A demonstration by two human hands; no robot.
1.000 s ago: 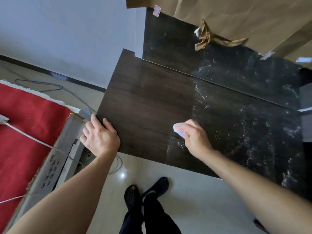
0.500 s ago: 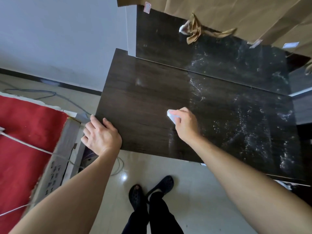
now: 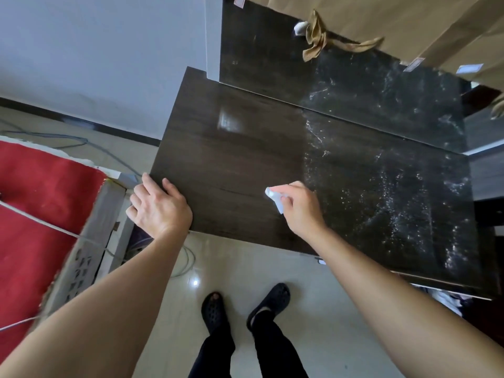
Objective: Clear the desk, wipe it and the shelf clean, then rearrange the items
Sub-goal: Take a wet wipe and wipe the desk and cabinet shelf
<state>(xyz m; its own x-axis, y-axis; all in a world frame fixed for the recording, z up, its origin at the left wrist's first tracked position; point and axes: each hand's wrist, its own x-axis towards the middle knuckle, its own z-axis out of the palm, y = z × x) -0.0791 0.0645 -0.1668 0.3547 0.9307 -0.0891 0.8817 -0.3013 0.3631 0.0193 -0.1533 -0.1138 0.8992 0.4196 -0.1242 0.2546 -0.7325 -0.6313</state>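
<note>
Left hand (image 3: 159,207) flat, fingers straight, on the desk's (image 3: 231,159) near-left corner: likely bracing. Right hand (image 3: 300,207) pinches a wipe (image 3: 274,199), pressed down for scrubbing.

Stands with both bare forearms stretched forward and down. Rests the left hand (image 3: 159,207) flat over the near left corner of the table (image 3: 231,159), fingers straight and slightly spread. Grips a white wipe (image 3: 275,199) in the curled right hand (image 3: 301,207), knuckles up, against the tabletop.

dark brown wood-grain desk (image 3: 231,165), white wipe (image 3: 275,199), red blanket (image 3: 41,200)
</note>
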